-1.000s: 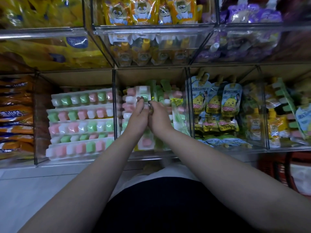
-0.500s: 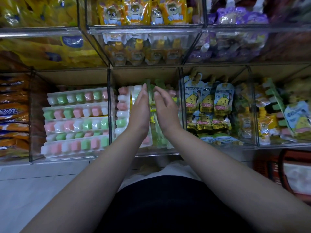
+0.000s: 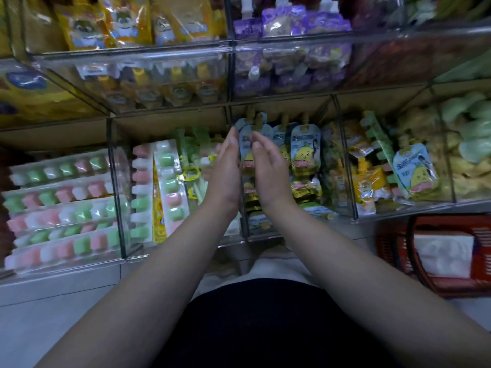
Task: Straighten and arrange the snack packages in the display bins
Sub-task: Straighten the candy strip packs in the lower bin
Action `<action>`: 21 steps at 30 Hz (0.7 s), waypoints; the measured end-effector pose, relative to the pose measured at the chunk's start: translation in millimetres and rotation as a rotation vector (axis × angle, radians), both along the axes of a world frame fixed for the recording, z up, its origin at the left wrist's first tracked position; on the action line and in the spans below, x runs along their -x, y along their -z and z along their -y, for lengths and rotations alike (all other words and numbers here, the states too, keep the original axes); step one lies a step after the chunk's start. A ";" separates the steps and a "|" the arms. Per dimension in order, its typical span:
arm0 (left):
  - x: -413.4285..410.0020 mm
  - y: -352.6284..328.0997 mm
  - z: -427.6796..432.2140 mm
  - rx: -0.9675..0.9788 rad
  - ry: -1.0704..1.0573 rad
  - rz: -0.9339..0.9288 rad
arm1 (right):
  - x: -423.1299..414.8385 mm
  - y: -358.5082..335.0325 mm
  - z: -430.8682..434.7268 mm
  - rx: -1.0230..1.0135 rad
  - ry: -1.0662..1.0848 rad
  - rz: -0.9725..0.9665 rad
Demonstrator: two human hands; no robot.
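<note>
Spout pouches (image 3: 305, 152) next: my left hand (image 3: 225, 171), right hand (image 3: 268, 171) flat, empty, palms facing; I'd press row upright from 2 sides.

Jelly trays (image 3: 61, 208) left — pouches (image 3: 303, 158) right of them.

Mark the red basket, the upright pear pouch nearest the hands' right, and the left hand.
red basket (image 3: 481, 257), head view, on its right-hand mesh wall.
pear pouch (image 3: 305, 155), head view, on its printed front face.
left hand (image 3: 225, 170), head view, on the middle of the hand.
</note>
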State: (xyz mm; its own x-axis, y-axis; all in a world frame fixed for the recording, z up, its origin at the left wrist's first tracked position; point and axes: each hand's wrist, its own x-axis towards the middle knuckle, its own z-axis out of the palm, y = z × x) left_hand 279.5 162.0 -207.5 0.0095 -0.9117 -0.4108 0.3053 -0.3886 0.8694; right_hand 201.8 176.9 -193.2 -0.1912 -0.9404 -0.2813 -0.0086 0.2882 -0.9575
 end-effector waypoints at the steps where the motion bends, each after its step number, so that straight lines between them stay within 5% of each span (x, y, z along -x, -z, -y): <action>1: 9.4 -0.2 -0.1 -0.005 0.008 -0.003 | 8.2 0.1 0.4 -0.007 0.000 0.001; 21: 176.4 1.4 32.0 -0.090 0.086 0.022 | 175.4 9.1 41.4 -0.006 0.154 -0.015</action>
